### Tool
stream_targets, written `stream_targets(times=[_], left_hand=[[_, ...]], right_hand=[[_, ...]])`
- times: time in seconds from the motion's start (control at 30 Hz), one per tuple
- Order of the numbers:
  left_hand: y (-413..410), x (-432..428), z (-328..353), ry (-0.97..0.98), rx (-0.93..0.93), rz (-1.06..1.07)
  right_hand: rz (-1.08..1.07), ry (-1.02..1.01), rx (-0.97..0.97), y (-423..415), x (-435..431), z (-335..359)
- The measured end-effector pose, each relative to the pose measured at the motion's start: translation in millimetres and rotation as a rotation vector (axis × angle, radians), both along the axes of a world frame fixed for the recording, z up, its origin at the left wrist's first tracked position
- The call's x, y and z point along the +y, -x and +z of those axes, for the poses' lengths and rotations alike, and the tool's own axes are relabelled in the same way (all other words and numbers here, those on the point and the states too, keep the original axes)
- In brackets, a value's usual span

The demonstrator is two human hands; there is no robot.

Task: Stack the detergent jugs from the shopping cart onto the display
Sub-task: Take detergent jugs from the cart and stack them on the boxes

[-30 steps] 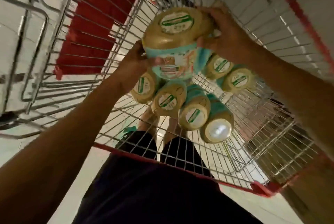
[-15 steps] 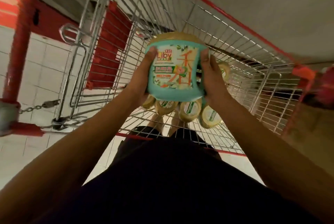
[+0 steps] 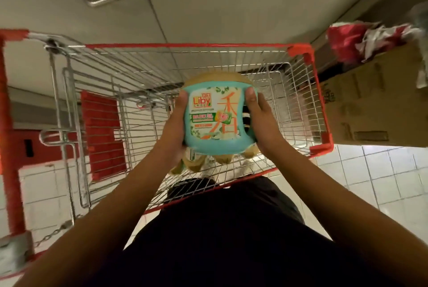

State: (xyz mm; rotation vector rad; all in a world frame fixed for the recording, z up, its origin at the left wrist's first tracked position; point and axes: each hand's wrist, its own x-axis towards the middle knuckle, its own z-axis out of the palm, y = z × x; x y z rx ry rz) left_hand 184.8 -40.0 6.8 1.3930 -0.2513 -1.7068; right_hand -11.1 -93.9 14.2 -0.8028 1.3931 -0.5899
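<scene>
Holding one teal detergent jug (image 3: 213,120) over the one shopping cart (image 3: 322,92), label up, left hand (image 3: 174,129) and right hand (image 3: 260,120) on opposite sides, fingers (image 3: 251,98) clamped on it. Beneath, in the cart: parts of three more jugs (image 3: 193,164), mostly hidden. Just beside: one cardboard box (image 3: 370,106).
</scene>
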Motion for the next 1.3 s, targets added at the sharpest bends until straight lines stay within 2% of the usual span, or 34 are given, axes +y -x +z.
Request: stream_targets(times=[0.33, 0.8, 1.07, 1.3], left_hand=[[191.7, -25.7, 32.9, 0.030, -0.070, -0.415], [485.8, -10.7, 50.6, 0.196, -0.093, -0.701], [600.2, -48.6, 62.0, 0.264, -0.109, -0.831], [679.4, -114.2, 51.5, 0.346, -0.096, -0.851]], right_hand=[[-0.359, 0.070, 0.010, 197.4, 45.6, 15.4], [-0.625, 0.186, 0.054, 479.2, 118.2, 36.5], [-0.736, 0.246, 0.052, 584.0, 99.1, 37.7], [-0.663, 0.256, 0.082, 678.2, 30.9, 45.4]])
